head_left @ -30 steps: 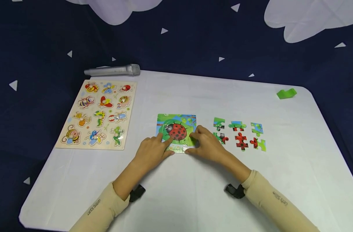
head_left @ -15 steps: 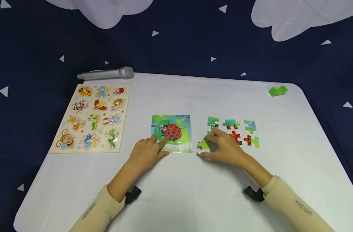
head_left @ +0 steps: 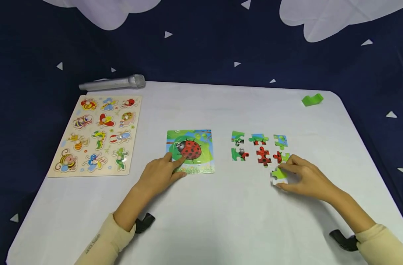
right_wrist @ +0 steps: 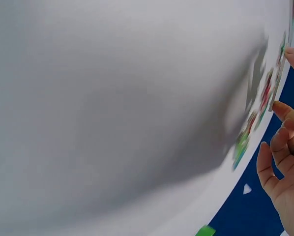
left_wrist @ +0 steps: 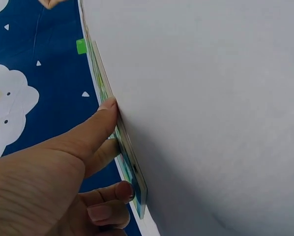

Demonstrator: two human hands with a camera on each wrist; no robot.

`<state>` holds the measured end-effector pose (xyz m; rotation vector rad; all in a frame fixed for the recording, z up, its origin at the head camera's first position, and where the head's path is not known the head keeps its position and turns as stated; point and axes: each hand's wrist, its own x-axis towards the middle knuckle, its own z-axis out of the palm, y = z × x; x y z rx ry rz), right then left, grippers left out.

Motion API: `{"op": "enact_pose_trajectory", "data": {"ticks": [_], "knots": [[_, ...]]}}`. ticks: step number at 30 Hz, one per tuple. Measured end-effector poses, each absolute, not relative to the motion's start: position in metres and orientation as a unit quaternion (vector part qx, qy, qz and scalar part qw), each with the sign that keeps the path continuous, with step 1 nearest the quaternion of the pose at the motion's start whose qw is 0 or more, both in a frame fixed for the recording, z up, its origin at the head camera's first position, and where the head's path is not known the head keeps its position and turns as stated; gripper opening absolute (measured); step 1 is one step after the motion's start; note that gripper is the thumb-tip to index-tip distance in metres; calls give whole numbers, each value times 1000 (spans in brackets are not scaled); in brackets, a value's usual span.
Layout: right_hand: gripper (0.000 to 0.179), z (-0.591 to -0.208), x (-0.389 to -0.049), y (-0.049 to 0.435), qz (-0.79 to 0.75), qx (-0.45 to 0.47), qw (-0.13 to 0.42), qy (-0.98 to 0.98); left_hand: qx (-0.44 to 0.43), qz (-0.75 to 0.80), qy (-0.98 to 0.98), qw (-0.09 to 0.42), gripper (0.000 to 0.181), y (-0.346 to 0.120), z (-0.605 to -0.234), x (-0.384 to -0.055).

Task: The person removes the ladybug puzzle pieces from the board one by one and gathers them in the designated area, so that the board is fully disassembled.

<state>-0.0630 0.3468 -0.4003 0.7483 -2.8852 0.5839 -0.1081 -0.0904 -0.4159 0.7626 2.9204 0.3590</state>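
Observation:
A square ladybug puzzle board [head_left: 206, 148] lies flat on the white table. My left hand [head_left: 156, 175] rests at its lower left corner, index finger laid on the picture and thumb along the near edge; the left wrist view shows the thumb against the board's rim [left_wrist: 132, 155]. To the right, my right hand [head_left: 312, 180] pinches a green and white jigsaw piece [head_left: 279, 173] between thumb and fingers, just in front of the loose pieces. Among those are a red spotted piece [head_left: 263, 156] and a green-and-red piece [head_left: 238, 155]. Fingertips partly cover the red-and-green piece [head_left: 278, 157].
A wooden insect peg board [head_left: 88, 173] lies at the left, with a silver microphone [head_left: 112, 83] behind it. A green block [head_left: 312, 99] sits near the far right corner of the table [head_left: 221, 221]. A dark cloth with white shapes hangs behind.
My right hand has moved from the ladybug board's right side to the front right of the loose pieces, carrying the green and white jigsaw piece. The left hand stays on the board.

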Motion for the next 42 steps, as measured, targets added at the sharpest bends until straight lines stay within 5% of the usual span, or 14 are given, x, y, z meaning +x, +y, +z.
{"op": "enact_pose_trajectory", "data": {"ticks": [22,42], "knots": [[61,-409,-65,343,197,252,64,-945,259,204,938,110,62,-111,-412,-117],[52,-404,-124,156,223,343,-29,-912,261,115,957,48,61,-111,-416,-105]]}}
